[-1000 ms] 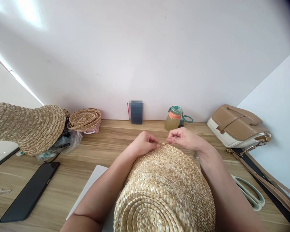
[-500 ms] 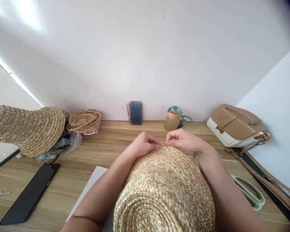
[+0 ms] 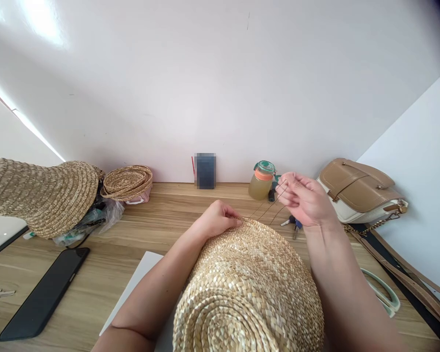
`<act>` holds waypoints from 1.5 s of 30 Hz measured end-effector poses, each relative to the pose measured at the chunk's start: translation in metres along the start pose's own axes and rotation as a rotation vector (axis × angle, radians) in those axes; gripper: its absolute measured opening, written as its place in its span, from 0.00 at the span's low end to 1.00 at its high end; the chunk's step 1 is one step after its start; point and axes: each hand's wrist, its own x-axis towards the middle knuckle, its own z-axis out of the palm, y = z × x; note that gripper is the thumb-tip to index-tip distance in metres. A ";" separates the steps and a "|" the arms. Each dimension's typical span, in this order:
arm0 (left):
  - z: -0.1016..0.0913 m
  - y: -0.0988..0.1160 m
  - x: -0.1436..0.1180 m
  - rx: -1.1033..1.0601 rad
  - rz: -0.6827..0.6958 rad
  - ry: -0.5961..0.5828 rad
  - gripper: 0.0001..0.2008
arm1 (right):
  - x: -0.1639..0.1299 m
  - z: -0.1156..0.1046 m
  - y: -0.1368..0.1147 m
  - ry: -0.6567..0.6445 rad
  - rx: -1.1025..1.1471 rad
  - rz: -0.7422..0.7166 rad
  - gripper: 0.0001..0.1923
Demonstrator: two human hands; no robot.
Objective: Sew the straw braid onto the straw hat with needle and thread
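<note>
A woven straw hat (image 3: 253,274) fills the lower middle of the head view, its coiled crown facing me and its far edge away from me. My left hand (image 3: 222,215) pinches that far edge between thumb and fingers. To the right and raised above the edge, my right hand (image 3: 302,195) is closed on a thin thread (image 3: 269,208), which runs in fine strands down to the straw edge. Whether a needle is between those fingertips I cannot make out.
Left stand another straw hat (image 3: 58,195), a straw braid coil (image 3: 126,182) and a black phone (image 3: 46,293). A drink bottle (image 3: 262,181), keys (image 3: 296,226), a brown-and-white handbag (image 3: 359,190) and pale green scissors (image 3: 386,296) lie behind and right. White paper (image 3: 126,293) sits under my left arm.
My right hand has left the hat's edge and moved up and to the right, drawing out thread. The keys behind it now show. My left hand keeps its pinch.
</note>
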 end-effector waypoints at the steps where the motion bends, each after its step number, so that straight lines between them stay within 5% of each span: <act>1: 0.000 0.000 0.000 0.005 -0.003 0.003 0.13 | 0.000 -0.003 -0.003 0.038 0.045 -0.022 0.16; 6: 0.000 0.001 0.000 0.051 0.004 0.028 0.13 | 0.002 -0.026 -0.016 0.249 0.129 -0.142 0.14; 13: 0.000 0.001 -0.001 0.076 0.022 0.030 0.13 | 0.005 -0.043 -0.004 0.516 -0.363 -0.105 0.12; 15: 0.000 0.001 -0.001 0.080 0.018 0.028 0.14 | 0.004 -0.036 -0.001 0.389 -0.450 0.011 0.14; 20: -0.001 0.003 -0.002 0.082 0.024 0.014 0.14 | 0.001 -0.006 0.005 -0.359 -0.659 0.353 0.18; 23: -0.001 0.004 -0.003 0.062 0.024 0.000 0.14 | 0.002 0.006 0.015 -0.518 -0.644 0.377 0.16; 28: -0.001 0.004 -0.002 0.054 0.024 0.006 0.13 | 0.003 0.012 0.024 -0.523 -0.671 0.312 0.15; 34: -0.002 0.005 -0.002 0.038 0.043 0.003 0.12 | 0.001 0.017 0.020 -0.360 -0.700 0.200 0.15; 45: -0.002 0.005 -0.002 0.048 0.049 0.025 0.12 | -0.003 0.029 0.019 -0.268 -0.434 0.143 0.18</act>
